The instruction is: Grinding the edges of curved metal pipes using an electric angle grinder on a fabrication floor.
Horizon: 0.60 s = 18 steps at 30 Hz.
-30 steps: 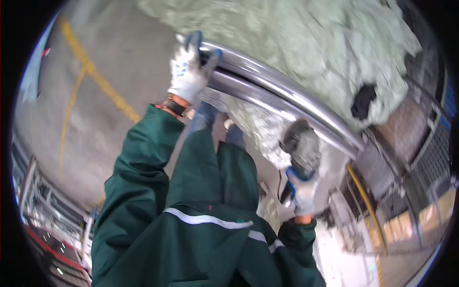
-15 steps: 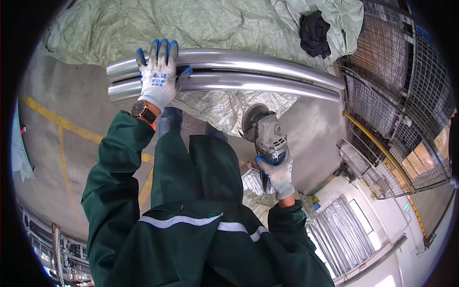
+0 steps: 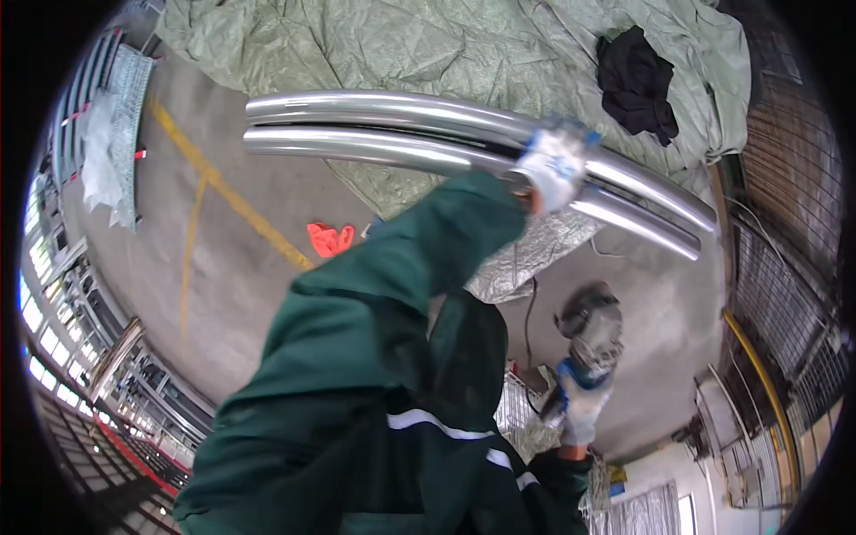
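Two shiny metal tubes, a far tube (image 3: 401, 105) and a near tube (image 3: 374, 147), lie side by side with a narrow dark gap between them. My left hand (image 3: 555, 168), in a white glove with blue fingertips, is over the right-hand part of the tubes. Its fingers are smeared by motion, so whether it presses or grips them does not show. Low on the right, my gloved right hand (image 3: 584, 392) is closed around an angle grinder (image 3: 596, 339). The grinder's disc end points away from me, blurred and apart from the tubes.
Under the tubes spreads a crumpled pale green sheet (image 3: 428, 45), with a black cloth (image 3: 637, 80) on its right. An orange cloth (image 3: 330, 239) lies on the grey floor near a yellow line (image 3: 236, 209). Wire mesh cages (image 3: 794, 214) stand along the right side.
My left hand has slid from the left part of the tubes to their right part. The grinder, still in my right hand, appears lower and farther right. The whole view has shifted.
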Each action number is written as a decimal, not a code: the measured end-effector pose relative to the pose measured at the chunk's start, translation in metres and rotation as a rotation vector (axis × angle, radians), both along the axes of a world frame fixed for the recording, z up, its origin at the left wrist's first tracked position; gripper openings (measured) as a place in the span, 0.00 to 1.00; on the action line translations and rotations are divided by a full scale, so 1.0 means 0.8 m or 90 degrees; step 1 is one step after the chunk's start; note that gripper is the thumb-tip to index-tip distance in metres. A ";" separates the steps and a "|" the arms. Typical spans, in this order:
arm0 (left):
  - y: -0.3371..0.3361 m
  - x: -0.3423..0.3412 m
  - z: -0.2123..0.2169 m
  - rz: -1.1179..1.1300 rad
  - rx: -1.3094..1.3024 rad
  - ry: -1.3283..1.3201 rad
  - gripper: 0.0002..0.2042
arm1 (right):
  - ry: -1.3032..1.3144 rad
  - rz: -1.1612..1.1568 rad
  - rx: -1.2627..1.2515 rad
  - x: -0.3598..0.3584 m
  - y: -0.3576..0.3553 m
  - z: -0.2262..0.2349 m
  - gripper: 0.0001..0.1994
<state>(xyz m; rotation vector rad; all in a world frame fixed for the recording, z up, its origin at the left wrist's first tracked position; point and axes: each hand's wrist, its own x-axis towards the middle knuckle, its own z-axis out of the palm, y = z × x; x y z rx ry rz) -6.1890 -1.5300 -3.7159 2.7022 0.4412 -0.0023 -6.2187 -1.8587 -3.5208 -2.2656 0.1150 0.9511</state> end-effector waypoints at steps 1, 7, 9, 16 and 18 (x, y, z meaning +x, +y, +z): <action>-0.009 0.025 0.033 -0.002 -0.067 -0.095 0.37 | 0.007 0.000 0.007 0.013 -0.018 0.001 0.33; 0.022 0.004 0.021 -0.083 0.035 -0.118 0.35 | -0.036 0.030 -0.018 0.047 -0.054 -0.003 0.31; 0.059 -0.038 0.030 -0.055 0.021 -0.109 0.31 | -0.030 0.016 -0.024 0.048 -0.052 -0.001 0.31; 0.258 -0.287 0.018 0.053 0.117 0.134 0.33 | 0.004 0.017 -0.005 0.046 0.018 -0.010 0.35; 0.329 -0.369 0.007 0.024 0.206 0.193 0.33 | -0.004 0.041 0.019 0.039 0.033 -0.007 0.32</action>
